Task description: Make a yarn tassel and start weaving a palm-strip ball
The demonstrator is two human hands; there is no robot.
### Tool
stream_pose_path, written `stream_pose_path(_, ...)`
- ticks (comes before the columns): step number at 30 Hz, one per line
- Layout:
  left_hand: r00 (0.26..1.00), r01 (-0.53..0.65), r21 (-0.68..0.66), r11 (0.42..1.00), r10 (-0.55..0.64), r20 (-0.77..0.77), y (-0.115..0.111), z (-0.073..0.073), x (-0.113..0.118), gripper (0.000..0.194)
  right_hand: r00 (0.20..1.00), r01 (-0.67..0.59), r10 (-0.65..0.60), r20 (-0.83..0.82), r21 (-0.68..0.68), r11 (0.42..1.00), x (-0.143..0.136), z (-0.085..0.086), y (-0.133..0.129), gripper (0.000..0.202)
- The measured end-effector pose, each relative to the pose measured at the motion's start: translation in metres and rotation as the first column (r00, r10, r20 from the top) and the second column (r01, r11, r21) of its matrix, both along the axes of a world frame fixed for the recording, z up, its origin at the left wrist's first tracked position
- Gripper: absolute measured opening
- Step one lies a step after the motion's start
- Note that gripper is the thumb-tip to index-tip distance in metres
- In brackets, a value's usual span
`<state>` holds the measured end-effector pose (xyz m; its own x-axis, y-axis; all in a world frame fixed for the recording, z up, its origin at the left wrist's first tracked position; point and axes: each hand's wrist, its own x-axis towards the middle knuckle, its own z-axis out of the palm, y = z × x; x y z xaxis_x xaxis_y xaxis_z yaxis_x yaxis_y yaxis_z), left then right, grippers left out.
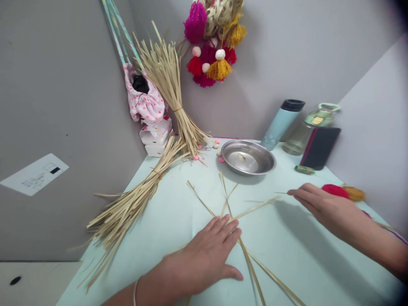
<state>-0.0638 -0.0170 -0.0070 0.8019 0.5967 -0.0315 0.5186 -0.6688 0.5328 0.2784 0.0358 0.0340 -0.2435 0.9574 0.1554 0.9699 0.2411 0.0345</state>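
My left hand (pixel 208 253) lies flat on the table with its fingers stretched out. Beneath the fingers, several pale straw strips (pixel 250 265) cross one another and fan out; the hand hides where most of them meet. To the right, my right hand (pixel 325 208) is raised over the table, thumb and fingers pinched on a thin, needle-like piece (pixel 280 193) that points left. One loose strip (pixel 255 208) reaches from the crossing toward that hand, its far end just short of the fingertips.
Two tied straw bundles (pixel 154 176) are at the left. A metal bowl (pixel 228 163) stands at the back, near small pink and white beads (pixel 221 160). Tumbler (pixel 282 123), bottle (pixel 295 138), phone (pixel 320 148) and red yarn (pixel 334 190) line the right. Tassels (pixel 219 68) hang on the wall.
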Motion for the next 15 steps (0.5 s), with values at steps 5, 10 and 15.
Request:
stream_pose_path(5,1.000,-0.002,-0.009,1.000,0.002,0.006,-0.001,0.002,0.000,0.083,0.990,0.125,-0.119,0.070,-0.098,0.987,-0.007,0.031,0.008,0.026)
stream_pose_path(10,1.000,-0.007,-0.019,1.000,0.007,0.011,-0.001,0.004,0.000,0.081,0.998,0.059,-0.052,0.047,-0.169,0.984,-0.041,0.036,0.028,0.028)
stream_pose_path(15,1.000,0.004,-0.018,1.000,-0.004,0.010,-0.001,0.002,-0.001,0.081,0.996,-0.055,0.072,0.056,-0.257,0.965,-0.085,0.023,0.047,0.026)
